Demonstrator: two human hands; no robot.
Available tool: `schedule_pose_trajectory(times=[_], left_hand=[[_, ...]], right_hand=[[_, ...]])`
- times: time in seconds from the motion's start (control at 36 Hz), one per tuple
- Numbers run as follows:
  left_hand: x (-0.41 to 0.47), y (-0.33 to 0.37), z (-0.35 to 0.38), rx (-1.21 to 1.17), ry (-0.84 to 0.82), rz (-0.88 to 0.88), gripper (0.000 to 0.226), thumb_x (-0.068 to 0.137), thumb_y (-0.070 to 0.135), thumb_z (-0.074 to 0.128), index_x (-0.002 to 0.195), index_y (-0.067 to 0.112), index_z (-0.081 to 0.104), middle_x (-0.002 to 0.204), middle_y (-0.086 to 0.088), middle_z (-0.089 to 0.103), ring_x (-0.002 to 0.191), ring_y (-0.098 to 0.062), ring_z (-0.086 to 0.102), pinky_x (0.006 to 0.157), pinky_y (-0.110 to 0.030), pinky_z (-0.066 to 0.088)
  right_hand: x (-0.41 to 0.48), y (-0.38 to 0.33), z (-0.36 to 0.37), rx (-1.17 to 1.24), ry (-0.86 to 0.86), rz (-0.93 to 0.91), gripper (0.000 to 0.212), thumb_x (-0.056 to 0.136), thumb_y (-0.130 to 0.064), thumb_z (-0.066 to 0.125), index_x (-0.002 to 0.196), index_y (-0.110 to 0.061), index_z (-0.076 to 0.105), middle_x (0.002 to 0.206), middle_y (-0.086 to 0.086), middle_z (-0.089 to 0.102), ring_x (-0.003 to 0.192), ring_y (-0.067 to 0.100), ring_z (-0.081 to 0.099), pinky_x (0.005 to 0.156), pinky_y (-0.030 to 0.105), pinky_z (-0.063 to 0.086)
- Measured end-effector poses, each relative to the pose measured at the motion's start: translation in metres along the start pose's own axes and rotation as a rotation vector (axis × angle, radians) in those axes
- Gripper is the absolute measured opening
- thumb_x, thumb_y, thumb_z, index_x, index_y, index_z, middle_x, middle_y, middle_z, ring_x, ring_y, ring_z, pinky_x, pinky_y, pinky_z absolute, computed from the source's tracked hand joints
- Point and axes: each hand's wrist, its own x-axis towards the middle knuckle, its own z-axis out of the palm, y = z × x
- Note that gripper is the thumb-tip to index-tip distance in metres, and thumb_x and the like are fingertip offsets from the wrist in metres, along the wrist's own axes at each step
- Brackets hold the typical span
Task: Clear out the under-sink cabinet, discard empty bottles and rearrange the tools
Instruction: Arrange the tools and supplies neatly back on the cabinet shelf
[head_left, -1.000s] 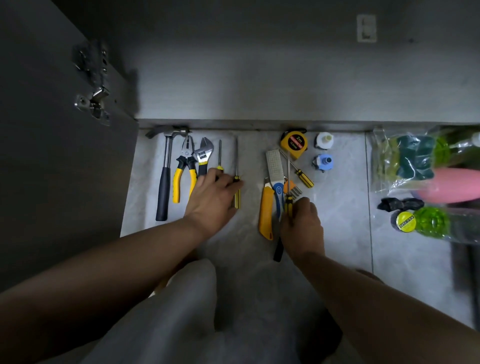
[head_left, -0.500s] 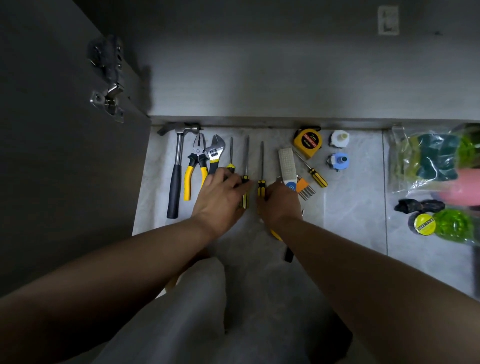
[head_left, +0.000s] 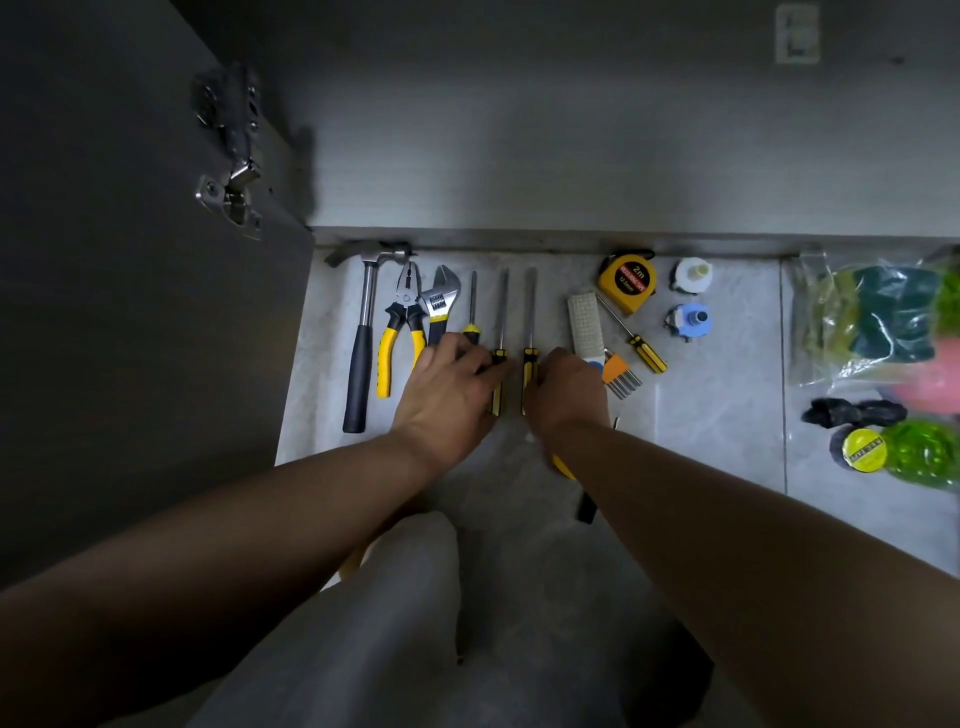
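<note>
Tools lie in a row on the tiled floor (head_left: 717, 415) before the open cabinet (head_left: 571, 130): a hammer (head_left: 358, 374), yellow-handled pliers (head_left: 400, 332), an adjustable wrench (head_left: 439, 301) and three yellow-and-black screwdrivers (head_left: 472, 301), (head_left: 502, 306), (head_left: 530, 312). My left hand (head_left: 447, 395) rests with straight fingers on the handles of the first two screwdrivers. My right hand (head_left: 569, 395) has its fingers curled at the handle of the third screwdriver. A yellow utility knife (head_left: 561, 465) is mostly hidden under my right forearm.
Right of my hands lie a white brush (head_left: 586, 322), orange keys (head_left: 618, 374), a small screwdriver (head_left: 631, 335), a tape measure (head_left: 626, 280) and two small rolls (head_left: 693, 275). A sponge bag (head_left: 872, 322), pink bottle (head_left: 935, 384) and green bottle (head_left: 924, 452) sit far right. The cabinet door (head_left: 130, 312) stands open at left.
My right hand carried a screwdriver leftward from beside the knife and laid it parallel to the other two. My left hand stayed on the screwdriver handles.
</note>
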Motion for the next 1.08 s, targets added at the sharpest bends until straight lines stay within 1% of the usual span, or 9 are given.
schedule_pose_trajectory(times=[0.14, 0.28, 0.31, 0.42, 0.5, 0.64, 0.78, 0.97, 1.08], left_hand=[[0.0, 0.001, -0.001, -0.011, -0.009, -0.003, 0.067, 0.076, 0.034, 0.078, 0.14, 0.025, 0.061, 0.124, 0.003, 0.064, 0.121, -0.03, 0.048, 0.091, -0.04, 0.04], [-0.001, 0.001, -0.002, -0.026, -0.011, -0.005, 0.066, 0.078, 0.036, 0.075, 0.141, 0.027, 0.058, 0.126, 0.004, 0.062, 0.124, -0.028, 0.046, 0.094, -0.039, 0.04], [-0.001, 0.0, -0.001, -0.027, -0.011, -0.005, 0.067, 0.078, 0.036, 0.075, 0.142, 0.026, 0.057, 0.126, 0.004, 0.062, 0.124, -0.028, 0.046, 0.094, -0.039, 0.041], [-0.003, 0.0, 0.001, -0.021, -0.011, -0.009, 0.069, 0.078, 0.042, 0.076, 0.143, 0.027, 0.055, 0.129, 0.003, 0.06, 0.126, -0.028, 0.045, 0.096, -0.04, 0.041], [-0.004, 0.0, 0.002, -0.019, -0.01, -0.015, 0.071, 0.077, 0.045, 0.076, 0.142, 0.027, 0.056, 0.129, 0.002, 0.059, 0.126, -0.028, 0.044, 0.097, -0.039, 0.04], [-0.005, 0.001, 0.002, -0.019, 0.001, -0.013, 0.072, 0.077, 0.044, 0.077, 0.142, 0.025, 0.055, 0.129, 0.001, 0.058, 0.124, -0.028, 0.045, 0.095, -0.04, 0.042], [-0.003, 0.003, 0.002, -0.031, 0.031, -0.006, 0.072, 0.075, 0.046, 0.078, 0.139, 0.023, 0.057, 0.126, 0.001, 0.058, 0.123, -0.027, 0.045, 0.095, -0.038, 0.039], [0.003, 0.012, 0.0, -0.047, 0.08, 0.056, 0.058, 0.077, 0.041, 0.075, 0.129, 0.02, 0.062, 0.124, 0.0, 0.058, 0.122, -0.027, 0.046, 0.093, -0.038, 0.04], [0.006, 0.022, -0.005, -0.063, 0.112, 0.093, 0.05, 0.077, 0.035, 0.072, 0.124, 0.018, 0.066, 0.122, -0.001, 0.06, 0.121, -0.028, 0.049, 0.092, -0.038, 0.042]], right_hand=[[0.002, 0.005, -0.002, 0.002, -0.026, -0.007, 0.025, 0.099, -0.006, 0.054, 0.122, -0.003, 0.062, 0.123, 0.019, 0.062, 0.116, 0.034, 0.059, 0.094, 0.038, 0.051], [-0.006, 0.02, -0.006, 0.055, 0.066, -0.129, 0.012, 0.095, -0.016, 0.056, 0.103, -0.009, 0.061, 0.102, 0.013, 0.063, 0.092, 0.031, 0.063, 0.076, 0.04, 0.056], [-0.008, 0.024, -0.007, 0.04, 0.095, -0.164, 0.012, 0.094, -0.019, 0.057, 0.103, -0.01, 0.059, 0.104, 0.012, 0.061, 0.089, 0.03, 0.062, 0.075, 0.042, 0.056], [-0.019, 0.047, -0.01, -0.071, 0.134, -0.153, 0.039, 0.092, -0.04, 0.061, 0.121, -0.018, 0.046, 0.124, 0.007, 0.046, 0.092, 0.03, 0.061, 0.072, 0.045, 0.057], [-0.023, 0.063, -0.008, -0.154, 0.098, -0.075, 0.06, 0.09, -0.056, 0.06, 0.132, -0.019, 0.039, 0.134, 0.006, 0.045, 0.099, 0.028, 0.063, 0.071, 0.043, 0.058], [-0.024, 0.069, 0.0, -0.217, 0.054, 0.008, 0.081, 0.081, -0.07, 0.063, 0.138, -0.019, 0.035, 0.138, 0.006, 0.047, 0.108, 0.029, 0.063, 0.071, 0.039, 0.053], [-0.023, 0.064, 0.006, -0.229, 0.052, 0.056, 0.089, 0.078, -0.065, 0.071, 0.142, -0.019, 0.031, 0.143, 0.009, 0.039, 0.11, 0.03, 0.062, 0.072, 0.039, 0.055], [-0.021, 0.07, 0.0, -0.23, 0.024, 0.064, 0.074, 0.088, -0.05, 0.069, 0.144, -0.018, 0.035, 0.136, 0.01, 0.042, 0.104, 0.028, 0.063, 0.074, 0.037, 0.053], [-0.018, 0.078, -0.012, -0.219, 0.013, 0.1, 0.066, 0.089, -0.047, 0.067, 0.141, -0.019, 0.039, 0.13, 0.009, 0.04, 0.099, 0.028, 0.061, 0.067, 0.035, 0.046]])
